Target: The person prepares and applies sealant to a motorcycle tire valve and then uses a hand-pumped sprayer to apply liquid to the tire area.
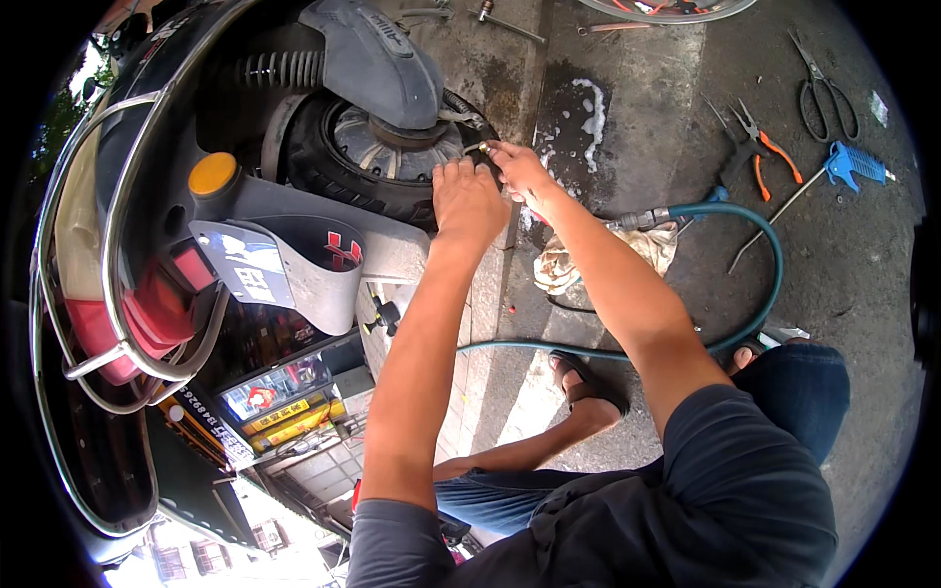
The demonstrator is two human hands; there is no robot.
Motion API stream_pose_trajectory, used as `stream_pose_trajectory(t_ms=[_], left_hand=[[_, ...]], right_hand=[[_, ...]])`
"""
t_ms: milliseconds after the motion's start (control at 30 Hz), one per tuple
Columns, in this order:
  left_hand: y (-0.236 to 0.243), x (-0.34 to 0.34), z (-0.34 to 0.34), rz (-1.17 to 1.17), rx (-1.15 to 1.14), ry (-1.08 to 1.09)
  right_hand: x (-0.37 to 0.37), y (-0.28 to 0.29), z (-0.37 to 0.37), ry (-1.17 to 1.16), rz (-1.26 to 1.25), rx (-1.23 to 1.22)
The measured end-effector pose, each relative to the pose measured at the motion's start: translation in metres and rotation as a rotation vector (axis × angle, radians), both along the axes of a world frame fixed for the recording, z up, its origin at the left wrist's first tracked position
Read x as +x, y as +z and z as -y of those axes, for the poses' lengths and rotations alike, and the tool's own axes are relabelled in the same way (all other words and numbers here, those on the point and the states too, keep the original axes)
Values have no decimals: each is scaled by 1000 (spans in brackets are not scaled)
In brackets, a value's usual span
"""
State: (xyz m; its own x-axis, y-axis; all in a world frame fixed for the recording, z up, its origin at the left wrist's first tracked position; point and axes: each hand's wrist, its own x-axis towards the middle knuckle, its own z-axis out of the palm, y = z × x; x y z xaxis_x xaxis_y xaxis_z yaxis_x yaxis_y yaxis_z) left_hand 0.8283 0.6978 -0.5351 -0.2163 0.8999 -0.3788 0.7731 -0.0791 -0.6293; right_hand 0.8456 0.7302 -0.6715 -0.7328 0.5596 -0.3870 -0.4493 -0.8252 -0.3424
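Observation:
A black tyre [328, 171] surrounds the grey hub [387, 152] of a scooter's wheel, at the upper middle. My left hand [469, 204] lies over the tyre's near right side, its fingers bent round the edge and partly hidden. Right beside it, my right hand [521, 172] is closed, with thumb and forefinger pinching a small brass-coloured fitting [482, 147] against the wheel. What the fitting joins is too small to make out. Something red shows just under my right hand.
The scooter body with its chrome guard bar [147, 235] fills the left. On the ground at right lie orange-handled pliers [760, 147], black scissors [818, 93] and a blue air blow gun [853, 167]. A teal hose [779, 265] loops past a cloth [559, 267] and my sandalled foot [588, 392].

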Motion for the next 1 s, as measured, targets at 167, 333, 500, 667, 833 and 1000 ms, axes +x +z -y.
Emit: stream_pose_trajectory(t_ms=[167, 333, 500, 667, 833, 1000], left_hand=[[-23, -13, -17, -298, -282, 4], [-24, -9, -22, -391, -392, -11], [-24, -10, -18, -444, -381, -94], [-26, -16, -16, -395, -371, -64], [-29, -20, -15, -363, -335, -48], [-31, -22, -15, -357, -330, -38]], right_hand=[[4, 2, -5, -17, 43, 16], [3, 1, -7, -13, 27, -12], [4, -4, -8, 27, 10, -53], [2, -10, -9, 40, -55, -12], [3, -12, -14, 66, 27, 141], [1, -13, -12, 47, 14, 170]])
